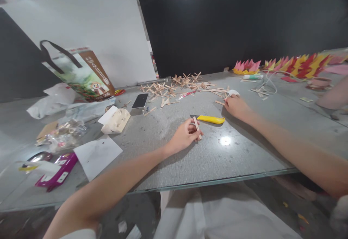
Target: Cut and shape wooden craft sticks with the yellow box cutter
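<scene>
My left hand [187, 134] is closed round a flat wooden craft stick [197, 127], held tilted just above the grey table. Right beside its fingers lies a yellow utility knife [210, 119], the dark blade end pointing left. Farther away, my right hand [237, 106] rests low on the table with fingers curled. A white rounded object [233, 92] shows just behind it, and a loose craft stick [219, 102] lies by its fingertips. What the right fingers grip, if anything, is hidden. A pile of craft sticks [163, 91], some crossed into star shapes, spreads along the back.
On the left are a phone [140, 101], a tissue pack [116, 120], a white paper sheet [98, 156], a purple object [57, 172] and a printed carrier bag [89, 74]. Pink, yellow and red paper crafts [297, 66] line the back right, near a white cable [272, 83]. Another person's arm [334, 93] enters there.
</scene>
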`<action>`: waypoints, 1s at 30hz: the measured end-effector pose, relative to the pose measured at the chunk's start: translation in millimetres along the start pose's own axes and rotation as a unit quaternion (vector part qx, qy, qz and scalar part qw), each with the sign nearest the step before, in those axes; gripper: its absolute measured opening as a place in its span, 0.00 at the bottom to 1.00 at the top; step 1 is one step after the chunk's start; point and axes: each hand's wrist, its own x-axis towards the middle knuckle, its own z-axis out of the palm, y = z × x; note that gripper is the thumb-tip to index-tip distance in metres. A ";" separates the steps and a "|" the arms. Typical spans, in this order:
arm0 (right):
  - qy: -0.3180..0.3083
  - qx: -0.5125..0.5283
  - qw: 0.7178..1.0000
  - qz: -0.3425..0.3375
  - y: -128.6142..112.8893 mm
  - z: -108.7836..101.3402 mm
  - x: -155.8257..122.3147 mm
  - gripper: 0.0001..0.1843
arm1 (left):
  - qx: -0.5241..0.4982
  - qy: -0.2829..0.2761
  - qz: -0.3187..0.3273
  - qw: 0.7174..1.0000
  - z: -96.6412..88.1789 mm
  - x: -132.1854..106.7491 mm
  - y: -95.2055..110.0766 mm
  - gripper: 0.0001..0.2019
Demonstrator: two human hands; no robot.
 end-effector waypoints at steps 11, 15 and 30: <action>0.035 0.168 0.985 -0.010 -35.2 -24.1 -16.0 0.17 | -0.017 0.093 0.033 0.995 -4.2 1.3 2.6 0.12; 0.045 0.300 0.948 -0.092 -60.8 -40.5 -35.5 0.19 | -0.012 0.142 0.022 0.989 -6.4 2.5 2.1 0.11; 0.052 0.305 0.899 -0.309 -114.2 -56.6 -89.6 0.21 | 0.077 0.234 0.052 0.968 -8.7 -1.5 5.2 0.13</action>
